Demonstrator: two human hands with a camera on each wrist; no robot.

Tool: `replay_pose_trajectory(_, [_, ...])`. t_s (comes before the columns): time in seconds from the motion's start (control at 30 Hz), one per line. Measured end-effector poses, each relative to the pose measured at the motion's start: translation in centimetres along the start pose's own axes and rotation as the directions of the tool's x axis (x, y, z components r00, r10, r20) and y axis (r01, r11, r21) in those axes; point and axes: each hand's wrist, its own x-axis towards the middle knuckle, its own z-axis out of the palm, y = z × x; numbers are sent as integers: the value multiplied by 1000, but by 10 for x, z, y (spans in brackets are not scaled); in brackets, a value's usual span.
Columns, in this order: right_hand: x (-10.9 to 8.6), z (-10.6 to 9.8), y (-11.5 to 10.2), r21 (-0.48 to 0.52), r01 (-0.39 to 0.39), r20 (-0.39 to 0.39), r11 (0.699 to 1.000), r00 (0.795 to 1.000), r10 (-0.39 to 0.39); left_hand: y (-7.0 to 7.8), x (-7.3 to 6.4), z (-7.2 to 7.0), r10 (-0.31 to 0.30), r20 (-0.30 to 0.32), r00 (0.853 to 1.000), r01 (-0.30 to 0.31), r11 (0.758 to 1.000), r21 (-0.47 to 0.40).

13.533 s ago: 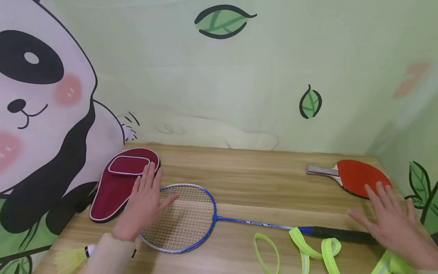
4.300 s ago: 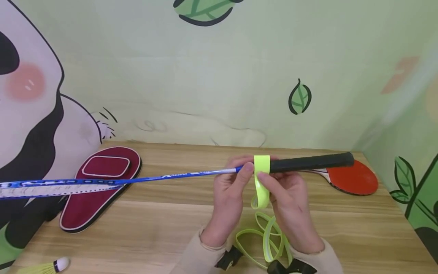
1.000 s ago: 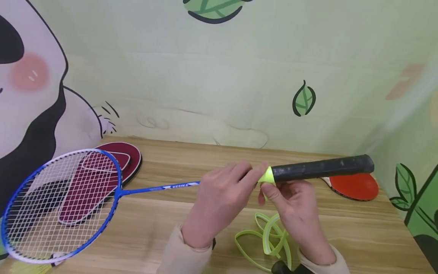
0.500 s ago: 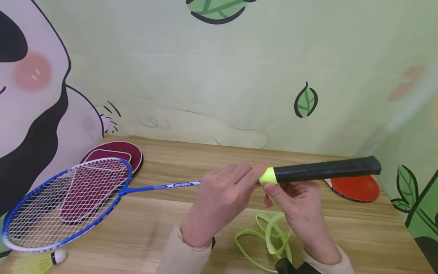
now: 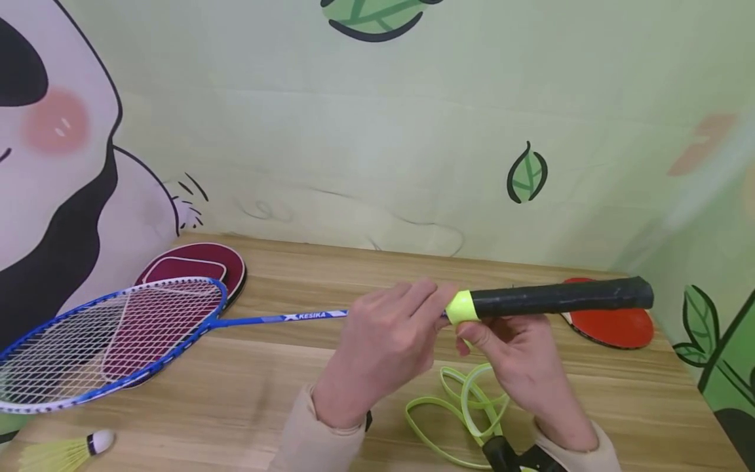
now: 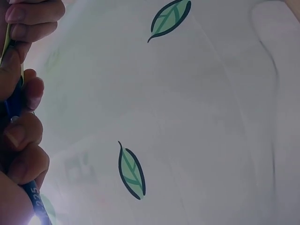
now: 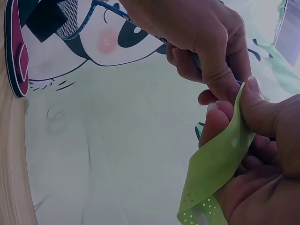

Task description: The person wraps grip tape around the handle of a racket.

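A blue and white badminton racket (image 5: 259, 321) is held above the table, its strung head tilted at the left and its black handle (image 5: 560, 297) pointing right. My left hand (image 5: 386, 341) grips the shaft close to the handle, fingers curled round it; the left wrist view shows these fingers in part. Bright yellow-green grip tape (image 5: 461, 307) circles the handle's inner end. Below the handle, my right hand (image 5: 527, 360) pinches the tape between thumb and fingers. In the right wrist view the loose perforated length of grip tape (image 7: 215, 161) hangs from that pinch.
A neon-green strap (image 5: 436, 400) with black fittings (image 5: 501, 452) lies beneath the hands. Behind the racket head rests a maroon paddle case (image 5: 189, 269). A yellow shuttlecock (image 5: 65, 452) lies front left, a red table tennis paddle (image 5: 613, 326) at right. A wall stands behind the table (image 5: 283, 380).
Both hands lifted the racket off the table earlier. The tape, hanging over the handle before, now lies snug round its end. Lately the racket has rolled, its head appearing flatter.
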Motion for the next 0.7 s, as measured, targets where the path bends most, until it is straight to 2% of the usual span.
replay_pose_trajectory(0.33, [-2, 0, -2, 18, 14, -2, 1000, 1000, -14, 4, 0, -2, -20, 60, 998, 19, 1000, 12])
replay_pose_trajectory(0.5, [-1, 1, 1, 44, 16, -15, 999, 1000, -15, 4, -1, -5, -24, 125, 992, 23, 1000, 11])
replay_pose_trajectory(0.7, [3, 5, 11, 106, 153, -61, 983, 987, -147, 5, -2, -10, -54, 219, 974, 58, 998, -10])
